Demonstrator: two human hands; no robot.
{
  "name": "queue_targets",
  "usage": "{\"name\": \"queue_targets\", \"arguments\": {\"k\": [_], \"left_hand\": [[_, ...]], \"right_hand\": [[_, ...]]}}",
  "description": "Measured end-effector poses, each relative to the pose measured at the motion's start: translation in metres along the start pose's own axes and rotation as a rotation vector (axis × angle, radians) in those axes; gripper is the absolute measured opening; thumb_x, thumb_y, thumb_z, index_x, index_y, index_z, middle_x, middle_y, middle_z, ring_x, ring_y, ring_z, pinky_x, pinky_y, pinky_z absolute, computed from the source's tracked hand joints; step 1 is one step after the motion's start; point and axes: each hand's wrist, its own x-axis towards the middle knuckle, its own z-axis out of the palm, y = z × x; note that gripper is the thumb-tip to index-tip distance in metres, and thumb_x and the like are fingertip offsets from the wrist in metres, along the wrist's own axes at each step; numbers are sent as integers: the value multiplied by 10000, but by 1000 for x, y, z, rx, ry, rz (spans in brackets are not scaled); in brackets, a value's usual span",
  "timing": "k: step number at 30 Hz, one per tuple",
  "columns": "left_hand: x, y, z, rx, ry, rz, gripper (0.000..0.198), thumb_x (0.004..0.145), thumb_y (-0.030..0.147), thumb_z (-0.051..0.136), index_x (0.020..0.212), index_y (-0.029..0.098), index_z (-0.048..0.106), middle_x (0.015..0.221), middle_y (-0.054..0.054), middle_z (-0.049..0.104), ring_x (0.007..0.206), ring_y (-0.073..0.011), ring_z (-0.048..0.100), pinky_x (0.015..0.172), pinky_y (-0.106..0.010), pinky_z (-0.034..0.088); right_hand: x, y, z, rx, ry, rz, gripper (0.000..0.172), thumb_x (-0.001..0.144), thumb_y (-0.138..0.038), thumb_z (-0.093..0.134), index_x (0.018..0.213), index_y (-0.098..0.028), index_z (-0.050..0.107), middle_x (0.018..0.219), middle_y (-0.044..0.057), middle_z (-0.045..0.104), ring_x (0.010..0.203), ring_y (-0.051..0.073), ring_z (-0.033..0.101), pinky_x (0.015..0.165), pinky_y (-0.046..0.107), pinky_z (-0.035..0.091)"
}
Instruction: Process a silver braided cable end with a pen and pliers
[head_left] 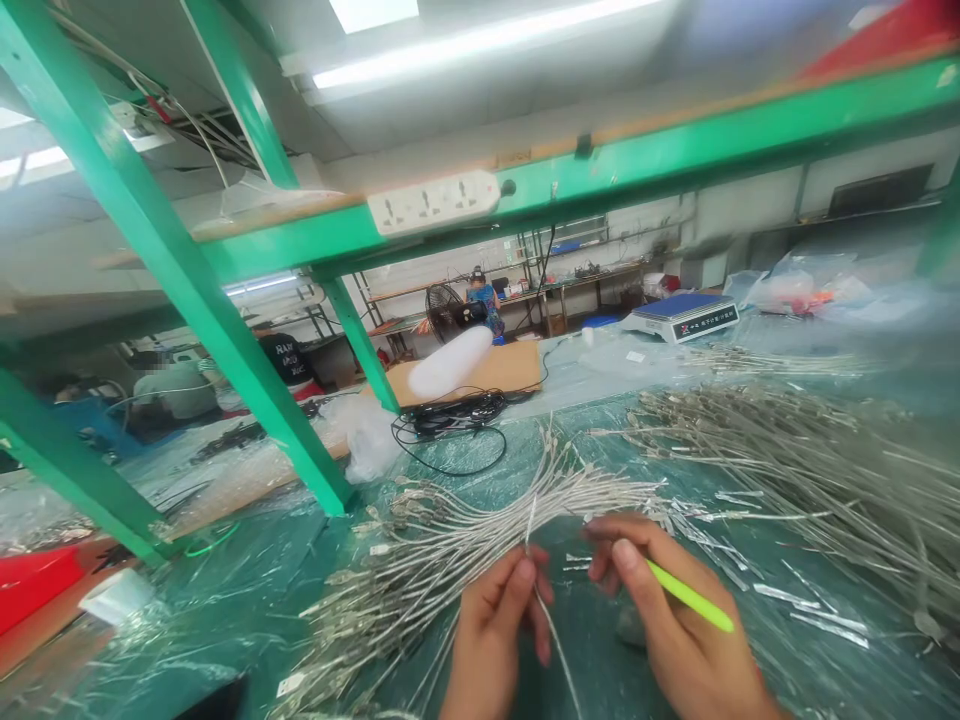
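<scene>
My left hand (495, 630) pinches one thin silver cable (559, 655) between thumb and fingers, just below a fanned bundle of silver cables (465, 530) lying on the green bench top. My right hand (675, 620) grips a bright green stick-like tool (690, 597), its fingertips close to the same bundle. The two hands sit side by side at the bottom middle of the view.
A larger heap of silver cables (810, 460) covers the right of the bench. Green frame posts (225, 330) rise at the left. Black coiled wire (450, 420), a cardboard sheet (502, 370), a blue scale (682, 315) and people at far benches lie beyond.
</scene>
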Motion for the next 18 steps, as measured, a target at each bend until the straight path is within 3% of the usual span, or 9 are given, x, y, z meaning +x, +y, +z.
{"name": "queue_targets", "arguments": {"k": [4,10,15,18], "left_hand": [[2,-2,1,-137,-49,-27,349,928,382,472,1069,69,534,801,-46,500,458,-51,439,457,-207,272],[-1,3,2,49,-8,20,392,916,419,486,1054,54,535,797,-54,504,468,-50,438,481,-208,297],[-6,2,2,262,-4,83,447,922,452,461,1071,42,560,828,-74,517,510,-48,459,539,-208,348],[-4,-4,0,393,52,152,429,925,433,462,1098,62,591,866,-78,513,560,-52,455,575,-215,376]], "right_hand": [[3,-1,2,22,-93,-1,184,928,-143,433,1069,-241,499,863,-39,547,785,25,534,695,122,444],[4,6,8,69,-136,113,151,946,-191,434,1064,-232,519,858,-26,534,769,28,524,700,129,436],[5,8,2,91,21,174,86,936,-243,468,970,-179,513,796,-10,539,696,49,538,625,145,458],[4,-1,-4,24,86,50,129,937,-179,435,1042,-170,509,868,25,534,776,62,540,664,172,472]]}}
